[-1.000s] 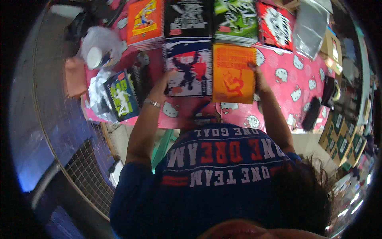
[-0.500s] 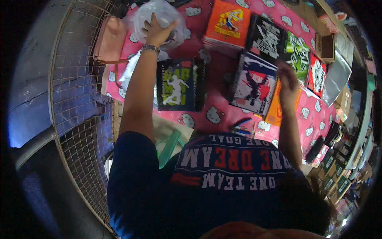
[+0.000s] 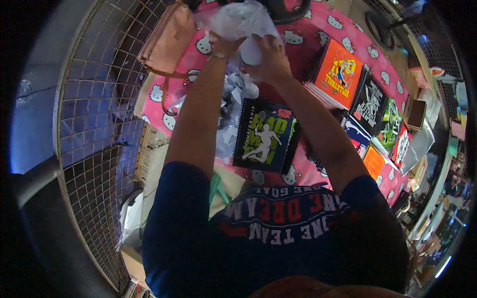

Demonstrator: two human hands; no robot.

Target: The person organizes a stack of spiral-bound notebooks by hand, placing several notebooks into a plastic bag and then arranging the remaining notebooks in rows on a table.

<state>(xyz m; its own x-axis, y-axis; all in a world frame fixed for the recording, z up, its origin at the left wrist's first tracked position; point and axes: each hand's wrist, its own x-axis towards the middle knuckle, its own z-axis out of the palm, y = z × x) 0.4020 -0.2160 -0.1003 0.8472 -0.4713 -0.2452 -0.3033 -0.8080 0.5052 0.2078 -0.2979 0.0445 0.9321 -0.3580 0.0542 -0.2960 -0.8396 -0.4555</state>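
Observation:
At the far side of the table, both my hands are on a translucent white plastic bag. My left hand, with a band at the wrist, grips the bag's near left side. The fingers of my right hand curl over its right side. Between them shows a pale round shape, which I cannot make out clearly. Below my hands lie crumpled clear plastic and pale scraps. A dark spiral notebook with a white player figure and green lettering lies close by, under my right forearm.
A pink tablecloth with white cartoon cats covers the table. Stacked notebooks with orange, black, green and red covers stand at right. A pink handbag sits at far left beside wire mesh.
My right hand has moved from the notebooks on the right over to the plastic bag. My left hand has closed from spread fingers onto the bag. The view has shifted leftward.

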